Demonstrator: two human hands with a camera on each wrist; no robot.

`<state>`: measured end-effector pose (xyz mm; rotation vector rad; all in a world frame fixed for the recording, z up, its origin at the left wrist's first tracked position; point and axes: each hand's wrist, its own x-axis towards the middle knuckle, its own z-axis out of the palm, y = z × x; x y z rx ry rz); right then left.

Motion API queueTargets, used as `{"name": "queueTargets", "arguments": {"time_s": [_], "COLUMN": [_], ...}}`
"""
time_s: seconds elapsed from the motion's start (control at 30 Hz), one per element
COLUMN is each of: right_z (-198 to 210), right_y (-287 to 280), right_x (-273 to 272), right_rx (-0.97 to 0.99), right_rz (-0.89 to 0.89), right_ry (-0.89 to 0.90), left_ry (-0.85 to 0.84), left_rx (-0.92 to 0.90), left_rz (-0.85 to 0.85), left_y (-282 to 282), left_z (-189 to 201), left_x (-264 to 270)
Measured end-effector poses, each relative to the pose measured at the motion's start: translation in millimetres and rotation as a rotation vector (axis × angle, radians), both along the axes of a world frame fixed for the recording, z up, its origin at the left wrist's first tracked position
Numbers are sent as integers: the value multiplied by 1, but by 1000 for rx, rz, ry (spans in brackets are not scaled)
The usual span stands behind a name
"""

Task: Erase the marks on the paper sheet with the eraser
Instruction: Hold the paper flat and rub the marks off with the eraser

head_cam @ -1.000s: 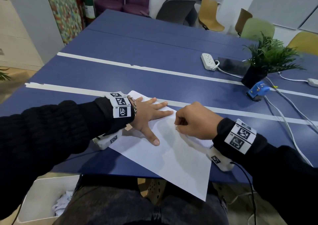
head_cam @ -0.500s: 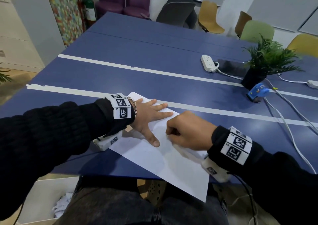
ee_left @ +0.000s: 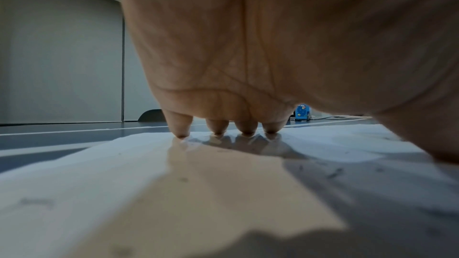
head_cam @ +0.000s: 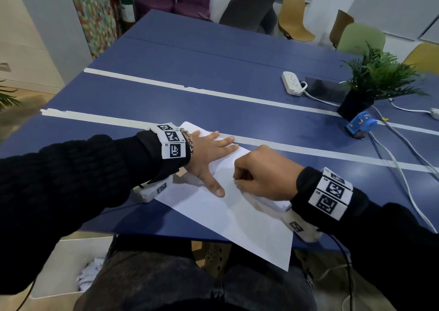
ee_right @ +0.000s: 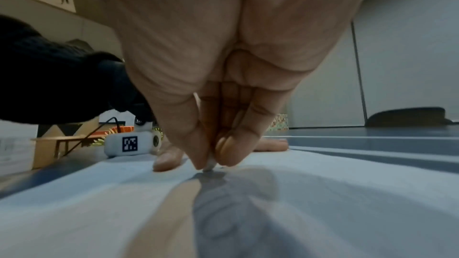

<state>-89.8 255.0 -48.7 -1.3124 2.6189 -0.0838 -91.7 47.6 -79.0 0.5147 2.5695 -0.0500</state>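
Eraser (ee_right: 210, 163) is a small whitish stub, only its tip showing, pinched between thumb and fingertips of the right hand (head_cam: 263, 171) and touching the paper sheet (head_cam: 240, 220); in the head view it's hidden under the fist. Sheet lies skewed on the blue surface (head_cam: 213, 111), near corner overhanging the edge at 6 o'clock, far corner under the left hand (head_cam: 209, 152). Faint dark specks and strokes show on the paper by the left thumb, at about 9 o'clock from the eraser tip; can't tell marks from eraser crumbs. My read: mid-rub. To do it well, use short strokes, moderate downward load, and stroke away from the anchoring hand so the sheet stays in tension rather than buckling; the paper already looks wavy near the right wrist. Left hand: fingers straight and spread, tips pressing the sheet flat, thumb angled out toward the eraser. Right hand: curled tight, knuckles up, wrist low near the sheet. Plant pot (head_cam: 354, 107) and power strip (head_cam: 291, 82) sit well apart at 1–2 o'clock.
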Motion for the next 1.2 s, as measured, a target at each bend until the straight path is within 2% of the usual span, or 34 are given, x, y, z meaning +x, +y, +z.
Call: {"name": "queueTargets", "arguments": {"time_s": [0.07, 0.2, 0.37, 0.53, 0.7, 0.9, 1.07, 1.2], "right_z": [2, -1, 3, 3, 6, 4, 9, 5], "right_y": [2, 8, -2, 1, -5, 0, -8, -7], "right_x": [2, -9, 0, -33, -3, -32, -9, -38], "right_rx": [12, -14, 12, -11, 21, -45, 30, -41], "right_rz": [-5, -74, 4, -129, 15, -90, 40, -59], "right_ry": [-45, 36, -30, 109, -59, 41, -115, 41], "left_ry": [-2, -12, 1, -13, -17, -9, -4, -3], "left_rx": [-2, -7, -2, -4, -5, 2, 6, 15], "left_rz": [2, 4, 0, 6, -4, 1, -8, -6], "left_y": [0, 1, 0, 0, -1, 0, -2, -2], "left_z": [0, 0, -2, -2, -3, -3, -6, -7], "left_x": [0, -1, -1, -3, -5, -3, -5, -5]}}
